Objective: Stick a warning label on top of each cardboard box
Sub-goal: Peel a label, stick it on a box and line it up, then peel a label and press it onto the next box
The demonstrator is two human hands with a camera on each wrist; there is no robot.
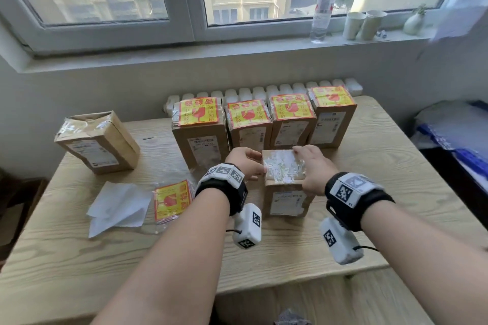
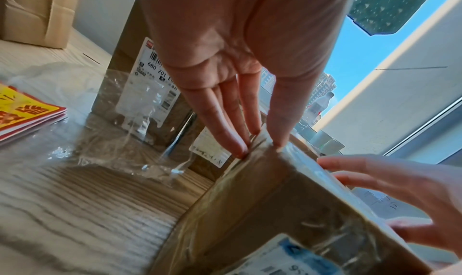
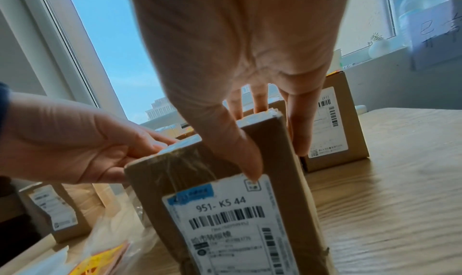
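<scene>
A brown cardboard box [image 1: 285,194] stands upright at the table's middle, its taped top bare and shiny. My left hand [image 1: 247,163] touches the top's left edge with straight fingers [image 2: 240,140]. My right hand [image 1: 313,169] lies over the box's right edge, thumb [image 3: 240,156] flat on the front face above the shipping label, fingers straight. Behind stand several boxes with yellow-and-red warning labels [image 1: 198,111] on top. Another box [image 1: 97,140] without a label stands at the far left. A stack of warning labels [image 1: 171,199] in clear plastic lies left of my left wrist.
White backing papers [image 1: 116,206] lie near the label stack. On the windowsill stand a water bottle [image 1: 323,5], two paper cups [image 1: 364,25] and a small vase [image 1: 414,21]. A radiator [image 1: 264,91] runs behind the table [image 1: 383,192]. Blue and white items [image 1: 454,140] sit at the right.
</scene>
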